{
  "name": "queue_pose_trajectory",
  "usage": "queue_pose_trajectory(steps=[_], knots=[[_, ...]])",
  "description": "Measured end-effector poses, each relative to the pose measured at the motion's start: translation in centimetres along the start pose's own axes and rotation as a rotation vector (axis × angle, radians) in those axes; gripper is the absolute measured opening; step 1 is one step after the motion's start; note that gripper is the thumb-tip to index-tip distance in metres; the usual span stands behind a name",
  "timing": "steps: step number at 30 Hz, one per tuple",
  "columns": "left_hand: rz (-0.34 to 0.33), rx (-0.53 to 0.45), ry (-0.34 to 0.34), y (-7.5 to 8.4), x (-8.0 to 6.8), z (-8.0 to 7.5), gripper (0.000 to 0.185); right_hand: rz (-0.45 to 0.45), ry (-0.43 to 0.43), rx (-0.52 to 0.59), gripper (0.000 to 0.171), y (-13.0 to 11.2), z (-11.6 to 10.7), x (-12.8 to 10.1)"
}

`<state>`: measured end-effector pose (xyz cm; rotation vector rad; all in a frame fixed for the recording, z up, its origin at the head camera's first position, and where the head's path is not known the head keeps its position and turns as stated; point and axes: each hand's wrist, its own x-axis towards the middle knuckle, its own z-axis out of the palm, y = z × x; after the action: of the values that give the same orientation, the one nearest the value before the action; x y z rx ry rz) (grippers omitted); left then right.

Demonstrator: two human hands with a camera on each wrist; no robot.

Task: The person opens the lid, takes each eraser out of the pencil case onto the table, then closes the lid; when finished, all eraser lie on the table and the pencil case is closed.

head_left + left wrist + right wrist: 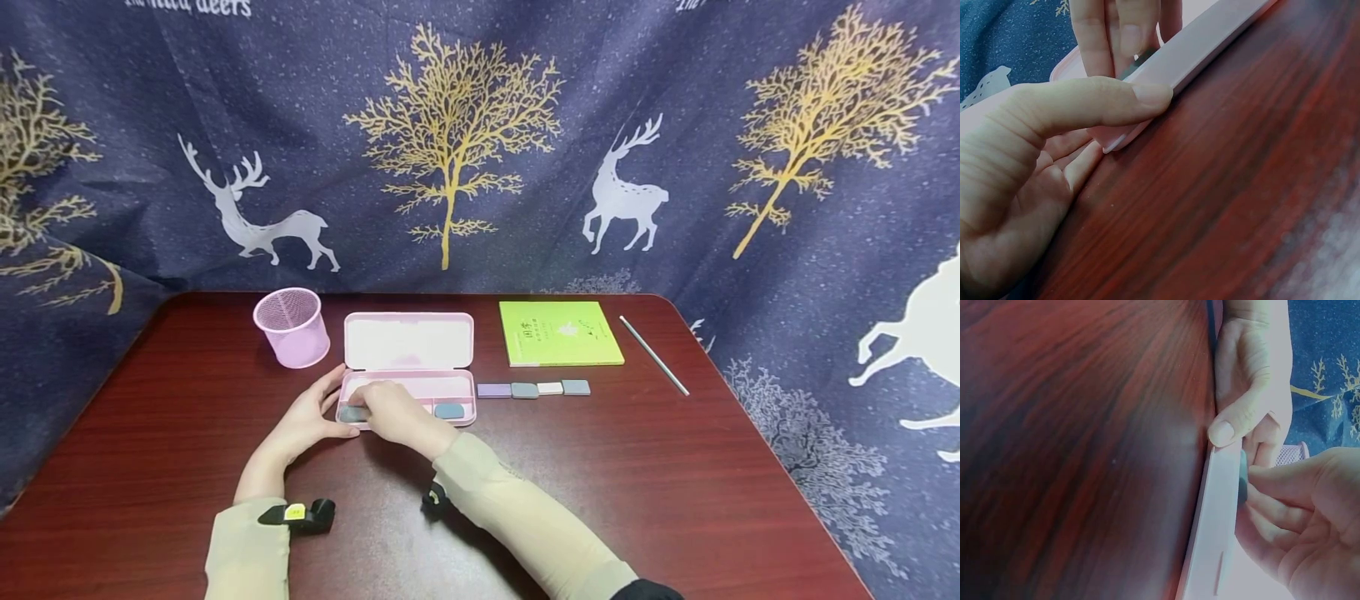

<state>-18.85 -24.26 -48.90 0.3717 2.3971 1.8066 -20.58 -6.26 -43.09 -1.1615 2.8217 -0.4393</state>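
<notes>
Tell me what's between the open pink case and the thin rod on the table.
In the head view, four small blocks line up from the pink case toward the rod, with the green book behind them.

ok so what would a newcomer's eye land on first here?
Probably the navy backdrop behind the table, with its gold trees and white deer. Next, the lime-green book at the table's back right. Then the open pink pencil case to its left, left hand on its left end, right hand reaching into it.
</notes>
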Motion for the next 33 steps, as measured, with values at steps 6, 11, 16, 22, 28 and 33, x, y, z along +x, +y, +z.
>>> queue_pose_trajectory(steps=[6, 11, 16, 22, 28, 33], knots=[[0.014, -0.003, 0.001, -0.13, 0.09, -0.03, 0.106, -0.022, 0.018, -0.015, 0.015, -0.04, -0.12, 0.47], [0.012, -0.027, -0.003, -0.21, 0.15, 0.0, 0.106, -0.009, -0.008, -0.005, 0.017, -0.16, -0.31, 0.78], [0.006, -0.043, -0.002, -0.19, 0.11, 0.03, 0.107, -0.01, -0.015, -0.001, 0.017, -0.26, -0.37, 0.82], [0.013, -0.042, 0.001, -0.21, 0.22, 0.07, 0.107, -0.022, -0.007, 0.001, 0.013, -0.25, -0.24, 0.85], [0.019, -0.039, 0.0, -0.26, 0.19, -0.03, 0.107, -0.022, 0.006, -0.001, 0.011, -0.18, -0.08, 0.95], [0.019, -0.02, 0.0, -0.24, 0.11, -0.04, 0.107, -0.01, 0.015, 0.022, 0.012, -0.17, -0.14, 0.84]])
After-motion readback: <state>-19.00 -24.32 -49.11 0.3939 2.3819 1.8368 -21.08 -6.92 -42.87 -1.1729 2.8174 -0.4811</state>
